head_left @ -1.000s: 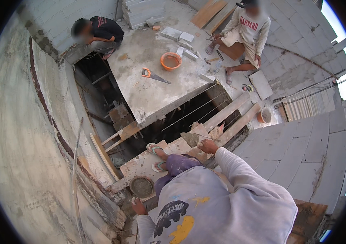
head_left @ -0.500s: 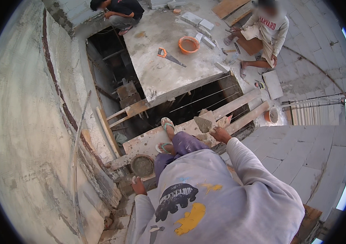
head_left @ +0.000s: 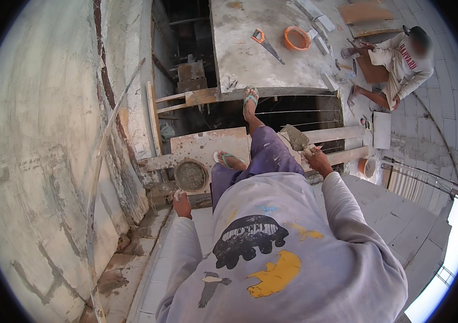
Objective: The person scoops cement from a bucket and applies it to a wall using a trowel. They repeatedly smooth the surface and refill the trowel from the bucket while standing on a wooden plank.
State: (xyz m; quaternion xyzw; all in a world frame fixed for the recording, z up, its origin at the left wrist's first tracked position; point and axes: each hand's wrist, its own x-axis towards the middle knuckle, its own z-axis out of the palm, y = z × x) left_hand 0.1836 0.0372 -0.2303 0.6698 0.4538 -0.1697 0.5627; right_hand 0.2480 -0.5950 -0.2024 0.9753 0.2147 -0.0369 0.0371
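Observation:
My right hand (head_left: pixel 318 160) is closed round the handle of a trowel (head_left: pixel 295 138), whose blade carries grey mortar. It is held out over the planks beside my right leg. Just on the near side of a round bucket (head_left: pixel 191 175) of grey mortar is my left hand (head_left: pixel 181 203), low at my left. Its fingers are curled, with something whitish at their tips; whether they grip the bucket's handle I cannot make out. My left sandalled foot (head_left: pixel 230 160) rests on the board (head_left: pixel 207 141), while my right foot (head_left: pixel 250 102) is at the concrete slab's near edge.
Dark openings (head_left: pixel 288 107) lie beyond the board, crossed by thin bars. On the slab (head_left: pixel 240 59) are a handsaw (head_left: pixel 266 46) and an orange basin (head_left: pixel 297 39). A co-worker (head_left: pixel 401 70) sits at the far right near pale blocks. A rough wall (head_left: pixel 40 161) and leaning pole (head_left: pixel 102 145) flank my left.
My right foot has stepped forward from the board to the slab's edge. The view has turned right, and the second person at the far left is out of sight. The trowel stays in my right hand.

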